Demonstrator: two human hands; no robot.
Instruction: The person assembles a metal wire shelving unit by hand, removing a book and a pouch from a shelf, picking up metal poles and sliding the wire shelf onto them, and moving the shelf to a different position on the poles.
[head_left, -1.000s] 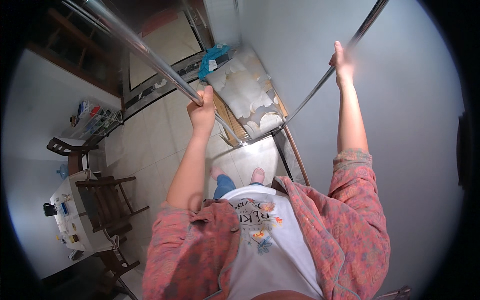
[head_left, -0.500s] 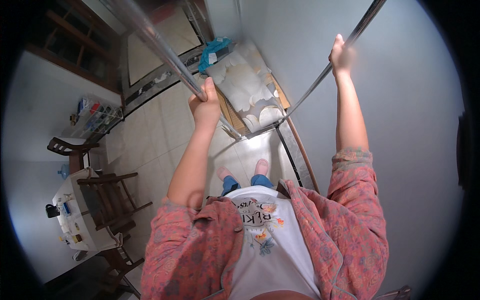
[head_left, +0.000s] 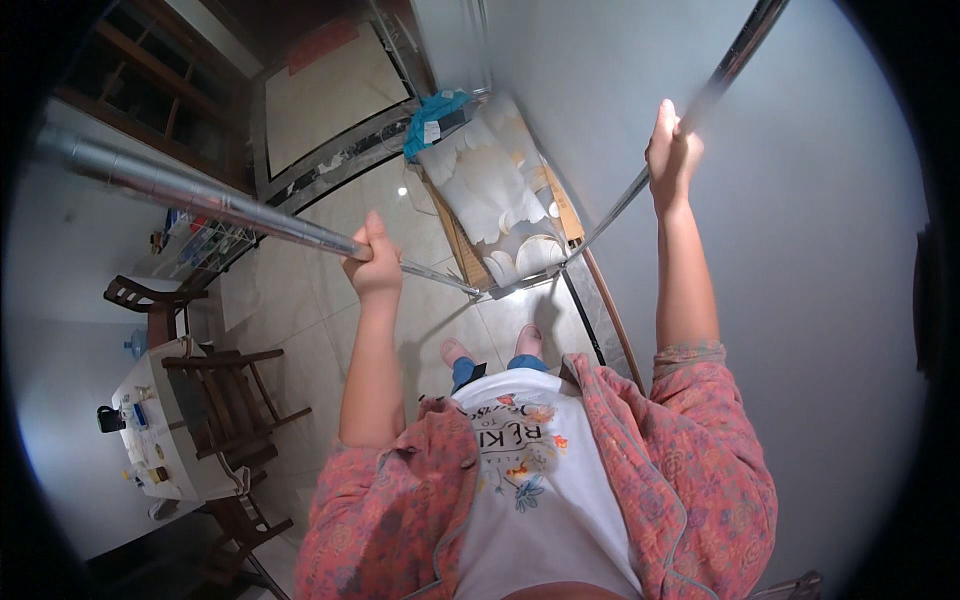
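My left hand (head_left: 374, 262) is closed around a shiny metal pole (head_left: 230, 208), which slants up to the far left. My right hand (head_left: 672, 155) grips a second metal pole (head_left: 745, 45), darker at its upper part and leaning up to the right along the wall. Both poles run down to a low metal crossbar (head_left: 520, 285) near the floor, in front of my feet. Their upper ends are blurred or run out of view. Behind the crossbar lies a cardboard box (head_left: 455, 235) with a pale, petal-patterned sheet (head_left: 490, 180) over it.
A grey wall (head_left: 820, 250) rises close on my right. A teal cloth or bag (head_left: 437, 115) lies at the box's far end. Wooden chairs (head_left: 225, 395) and a white table (head_left: 160, 430) with small items stand at the left, a wire rack (head_left: 205, 240) beyond. My pink shoes (head_left: 530, 342) are on tiles.
My left hand has moved left and lower, tipping its pole far over to the left. My right hand has shifted slightly down and left, still around its pole.
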